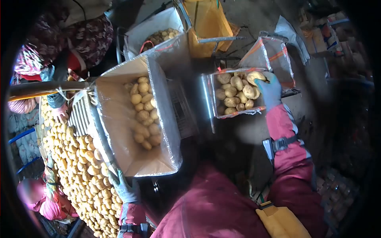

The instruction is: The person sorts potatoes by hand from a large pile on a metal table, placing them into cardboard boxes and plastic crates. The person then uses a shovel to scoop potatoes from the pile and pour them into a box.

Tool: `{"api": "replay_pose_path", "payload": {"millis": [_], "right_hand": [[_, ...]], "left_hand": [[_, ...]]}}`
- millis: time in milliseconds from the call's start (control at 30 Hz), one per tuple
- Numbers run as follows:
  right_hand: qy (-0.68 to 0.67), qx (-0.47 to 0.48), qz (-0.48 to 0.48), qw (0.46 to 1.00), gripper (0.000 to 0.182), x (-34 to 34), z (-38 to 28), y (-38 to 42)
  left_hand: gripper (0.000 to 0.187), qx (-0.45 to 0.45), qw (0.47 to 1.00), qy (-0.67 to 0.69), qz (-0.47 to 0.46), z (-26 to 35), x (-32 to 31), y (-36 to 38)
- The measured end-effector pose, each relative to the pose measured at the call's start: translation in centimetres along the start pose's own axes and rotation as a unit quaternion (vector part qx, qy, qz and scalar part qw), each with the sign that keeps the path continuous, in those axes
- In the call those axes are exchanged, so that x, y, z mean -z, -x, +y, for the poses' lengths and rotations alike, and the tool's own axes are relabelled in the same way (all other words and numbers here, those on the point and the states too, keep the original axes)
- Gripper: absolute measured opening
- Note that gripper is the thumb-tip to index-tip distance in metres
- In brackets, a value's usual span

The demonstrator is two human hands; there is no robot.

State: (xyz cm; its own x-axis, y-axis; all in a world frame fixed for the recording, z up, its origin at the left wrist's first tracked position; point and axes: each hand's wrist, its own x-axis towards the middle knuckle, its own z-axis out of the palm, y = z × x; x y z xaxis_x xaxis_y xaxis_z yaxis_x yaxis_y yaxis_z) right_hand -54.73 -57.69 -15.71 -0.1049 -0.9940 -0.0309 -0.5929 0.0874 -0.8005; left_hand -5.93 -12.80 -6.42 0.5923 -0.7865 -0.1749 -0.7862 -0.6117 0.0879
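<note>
My right hand, in a grey-blue glove, closes its fingers on a large potato. It holds the potato over the right edge of a bag-lined bin filled with potatoes. My left hand, gloved too, is at the metal rim of the sorting table, just below the near corner of a big lined box. Its fingers look stretched and apart, with nothing seen in them. Several potatoes lie along the right side inside that box.
Potatoes cover the sorting table at left. Other people work along its far side, one with a pink-gloved hand by a slatted grate. Behind stand a white bag of potatoes, a yellow bag and a clear bag.
</note>
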Motion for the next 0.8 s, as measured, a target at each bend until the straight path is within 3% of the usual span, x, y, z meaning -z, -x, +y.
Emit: {"api": "replay_pose_path", "payload": {"millis": [67, 100, 167, 267, 300, 333, 367, 400, 433, 467, 567, 600, 700, 733, 767, 800], "right_hand": [[-0.115, -0.029, 0.02, 0.993, 0.039, 2.5, -1.9, -0.3], [-0.058, 0.036, 0.048, 0.997, 0.042, 4.2, -0.6, -1.7], [-0.005, -0.027, 0.048, 0.998, 0.045, 8.6, -1.4, -4.0], [0.07, 0.041, 0.167, 0.983, 0.048, 12.0, 2.1, -7.4], [0.044, 0.007, 0.152, 0.987, 0.046, 11.9, 0.0, -6.9], [-0.038, -0.034, 0.088, 0.995, 0.043, 11.6, -1.4, -6.4], [0.061, 0.009, 0.067, 0.996, 0.03, 10.5, -1.6, -6.3], [-0.059, -0.07, 0.019, 0.996, 0.017, 8.8, -5.8, -4.0], [-0.048, 0.09, 0.061, 0.993, 0.008, 5.9, -8.1, -1.7], [0.015, 0.077, -0.013, 0.997, 0.01, 3.9, -7.9, -1.3], [-0.254, -0.015, -0.2, 0.946, 0.017, -3.6, -17.1, 5.3], [-0.281, -0.015, -0.251, 0.926, 0.018, -6.2, -18.4, 7.3], [-0.23, -0.04, -0.397, 0.888, 0.022, -10.6, -27.8, 14.4], [-0.218, 0.01, -0.422, 0.88, 0.024, -12.2, -29.3, 16.5], [-0.205, 0.06, -0.447, 0.869, 0.026, -13.6, -30.7, 18.3], [-0.207, 0.031, -0.494, 0.844, 0.026, -14.3, -32.4, 20.0]], "left_hand": [[0.08, -0.01, 1.0, 0.018, 0.002, 0.1, 0.4, 0.0], [0.078, -0.022, 0.999, 0.031, 0.008, 0.2, 0.5, 0.0], [0.078, -0.016, 0.999, 0.031, 0.01, 0.5, 0.7, -0.1], [0.075, -0.002, 1.0, 0.012, 0.013, 0.7, 1.0, -0.1], [0.075, 0.024, 0.999, 0.026, 0.007, 1.1, 1.3, 0.0], [0.075, 0.025, 1.0, 0.012, 0.006, 0.8, 1.2, 0.1], [0.076, 0.026, 1.0, 0.001, 0.011, 0.5, 1.0, 0.2], [0.077, 0.034, 0.999, 0.019, 0.014, 0.9, 1.3, 0.4], [0.077, 0.002, 0.998, 0.039, 0.045, -0.2, 0.5, 0.4], [0.074, 0.006, 0.997, 0.061, 0.047, 0.3, 1.0, 0.3], [0.064, -0.031, 0.99, 0.092, 0.102, -0.7, 0.1, 0.2], [0.061, -0.018, 0.992, 0.075, 0.103, -0.4, 0.5, 0.3], [0.066, -0.019, 0.992, 0.096, 0.075, -0.2, 2.1, 0.8], [0.081, 0.018, 0.993, 0.115, 0.018, -0.9, 2.4, 1.2], [0.08, 0.011, 0.99, 0.14, 0.018, -0.3, 3.0, 1.0], [0.079, 0.008, 0.98, 0.192, 0.043, -1.0, 2.2, 1.1]]}}
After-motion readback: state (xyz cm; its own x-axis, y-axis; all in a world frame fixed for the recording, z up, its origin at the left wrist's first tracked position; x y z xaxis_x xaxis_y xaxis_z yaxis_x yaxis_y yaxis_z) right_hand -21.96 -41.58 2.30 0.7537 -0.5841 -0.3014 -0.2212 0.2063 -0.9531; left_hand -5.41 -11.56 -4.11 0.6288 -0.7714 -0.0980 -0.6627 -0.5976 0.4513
